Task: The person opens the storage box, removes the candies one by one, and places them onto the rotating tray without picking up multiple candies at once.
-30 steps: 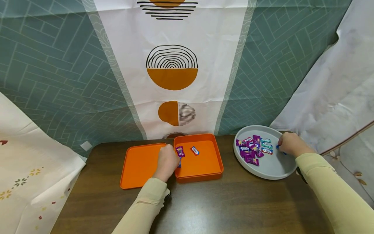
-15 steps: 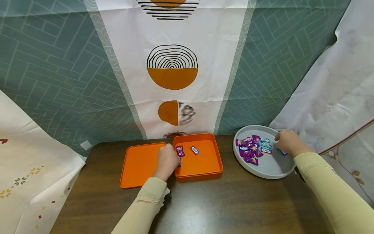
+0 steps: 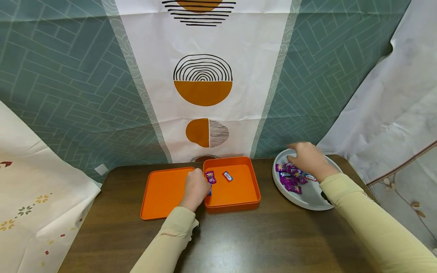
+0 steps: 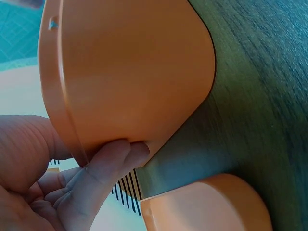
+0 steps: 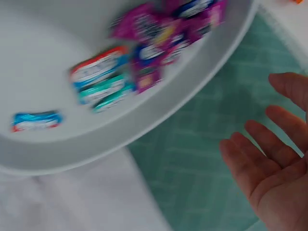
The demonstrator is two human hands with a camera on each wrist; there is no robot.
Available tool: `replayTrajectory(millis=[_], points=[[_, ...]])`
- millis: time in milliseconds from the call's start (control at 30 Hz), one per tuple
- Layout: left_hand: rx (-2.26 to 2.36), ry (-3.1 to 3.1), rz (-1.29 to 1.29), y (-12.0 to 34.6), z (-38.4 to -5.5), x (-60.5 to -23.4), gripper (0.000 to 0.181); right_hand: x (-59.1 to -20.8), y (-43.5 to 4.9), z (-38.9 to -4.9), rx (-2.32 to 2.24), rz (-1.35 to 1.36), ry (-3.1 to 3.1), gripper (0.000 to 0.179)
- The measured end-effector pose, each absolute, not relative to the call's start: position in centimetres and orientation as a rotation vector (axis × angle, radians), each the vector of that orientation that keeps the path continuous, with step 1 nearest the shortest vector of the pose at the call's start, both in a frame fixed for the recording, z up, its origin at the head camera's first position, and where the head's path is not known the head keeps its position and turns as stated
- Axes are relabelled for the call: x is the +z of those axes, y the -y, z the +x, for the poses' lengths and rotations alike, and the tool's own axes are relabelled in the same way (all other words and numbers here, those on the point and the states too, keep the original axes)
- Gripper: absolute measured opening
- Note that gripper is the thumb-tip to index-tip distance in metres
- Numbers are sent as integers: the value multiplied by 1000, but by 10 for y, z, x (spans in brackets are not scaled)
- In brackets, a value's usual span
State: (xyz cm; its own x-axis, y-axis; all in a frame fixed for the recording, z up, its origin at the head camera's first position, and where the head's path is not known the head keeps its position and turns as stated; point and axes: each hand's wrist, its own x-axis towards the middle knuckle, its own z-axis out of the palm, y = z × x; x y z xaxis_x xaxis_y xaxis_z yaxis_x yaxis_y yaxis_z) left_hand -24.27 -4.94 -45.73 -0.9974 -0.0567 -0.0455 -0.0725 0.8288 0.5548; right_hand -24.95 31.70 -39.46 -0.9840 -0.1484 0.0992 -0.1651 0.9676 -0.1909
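My left hand [image 3: 195,189] grips the left wall of an orange plastic box [image 3: 239,193]; in the left wrist view its fingers [image 4: 108,161] press against the box's side [image 4: 134,72]. Inside the box lie a purple-wrapped candy [image 3: 210,176], a red, white and blue one [image 3: 227,176] and a blue one [image 3: 209,189] partly behind the hand. My right hand [image 3: 308,159] is over the far side of a round grey tray [image 3: 310,204]. It holds nothing, its fingers spread and slightly bent. Several purple candies [image 3: 293,185] are heaped in the tray, beside green ones [image 5: 103,91] and a lone blue one [image 5: 37,120].
An orange lid [image 3: 165,193] lies left of the box, and part of it shows low in the left wrist view. All stand on a dark wooden table [image 3: 232,242], with a patterned curtain [image 3: 201,91] close behind its back edge.
My right hand has left the blue candy at the tray's right side and moved left and away over the heap. The left hand stays on the box wall.
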Motion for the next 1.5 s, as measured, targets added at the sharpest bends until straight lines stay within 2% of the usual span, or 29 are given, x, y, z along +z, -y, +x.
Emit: replayTrajectory(millis=[233, 667, 767, 967, 1500], points=[[898, -2987, -107, 50, -242, -457, 24, -386, -253, -254, 287, 420, 3015, 42], [901, -3001, -95, 50, -243, -458, 25, -398, -162, -261, 249, 494, 3029, 32], [923, -2999, -86, 51, -243, -458, 21, -405, -150, -263, 230, 518, 3036, 26], [938, -2996, -81, 52, -242, -456, 16, -422, -131, -271, 219, 555, 3084, 27], [932, -2973, -107, 52, -245, -460, 23, -452, -104, -284, 66, 505, 3265, 25]])
